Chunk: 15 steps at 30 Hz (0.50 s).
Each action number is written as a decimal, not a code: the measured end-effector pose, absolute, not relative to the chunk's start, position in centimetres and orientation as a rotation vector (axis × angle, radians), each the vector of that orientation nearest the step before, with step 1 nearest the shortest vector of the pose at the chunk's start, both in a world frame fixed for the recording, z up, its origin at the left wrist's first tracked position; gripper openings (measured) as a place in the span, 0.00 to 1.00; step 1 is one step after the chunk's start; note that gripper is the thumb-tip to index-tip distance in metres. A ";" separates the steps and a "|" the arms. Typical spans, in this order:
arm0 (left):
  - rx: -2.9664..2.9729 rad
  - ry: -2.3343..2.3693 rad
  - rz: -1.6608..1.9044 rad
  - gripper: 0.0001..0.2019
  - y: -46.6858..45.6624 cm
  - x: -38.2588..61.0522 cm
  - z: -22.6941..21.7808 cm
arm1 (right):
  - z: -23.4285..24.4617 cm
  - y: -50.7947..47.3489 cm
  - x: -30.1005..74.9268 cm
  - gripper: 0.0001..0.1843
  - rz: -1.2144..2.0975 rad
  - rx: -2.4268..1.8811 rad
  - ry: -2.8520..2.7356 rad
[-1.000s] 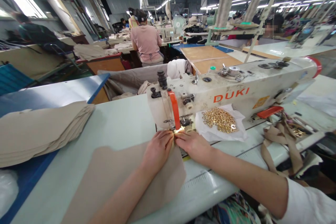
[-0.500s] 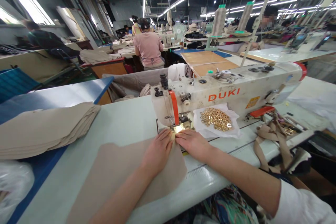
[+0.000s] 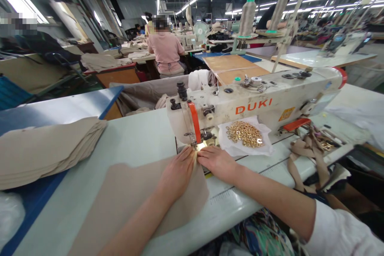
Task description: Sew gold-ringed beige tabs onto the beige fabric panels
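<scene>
From the head view, we are pressing our open left grip [image 3: 177, 176] flat on a beige fabric piece [image 3: 132, 204], with our open right grip [image 3: 217, 164] touching its edge, just below the sewing machine [image 3: 249, 106] at 12 o'clock, on the white surface [image 3: 135, 140].

- From here I count one left hand [image 3: 177, 176] and one right hand [image 3: 217, 164]
- One sewing machine [image 3: 255, 106] up close
- Two thread cones [image 3: 247, 17] [image 3: 278, 13] on the nearest stand
- One fabric stack [image 3: 45, 152]
- One loose fabric piece [image 3: 129, 204]
- One paper sheet [image 3: 246, 146]
- Brass rings [image 3: 244, 134]: too many for me to count
</scene>
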<state>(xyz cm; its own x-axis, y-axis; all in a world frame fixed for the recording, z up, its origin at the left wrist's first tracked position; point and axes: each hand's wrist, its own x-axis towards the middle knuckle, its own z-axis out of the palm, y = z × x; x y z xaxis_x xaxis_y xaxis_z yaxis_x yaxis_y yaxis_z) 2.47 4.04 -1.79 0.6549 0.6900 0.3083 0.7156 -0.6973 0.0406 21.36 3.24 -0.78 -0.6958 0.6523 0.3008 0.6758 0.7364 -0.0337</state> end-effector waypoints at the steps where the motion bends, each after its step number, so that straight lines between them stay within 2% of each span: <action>1: -2.778 -1.199 -0.469 0.19 4.1 2.5 -1.8 | -0.8 3.3 21.3 0.05 -0.111 -1.041 -2.640; 15: -2.783 -1.207 -0.564 0.20 4.5 2.8 -1.2 | -0.9 3.5 21.4 0.06 -0.049 -1.043 -2.620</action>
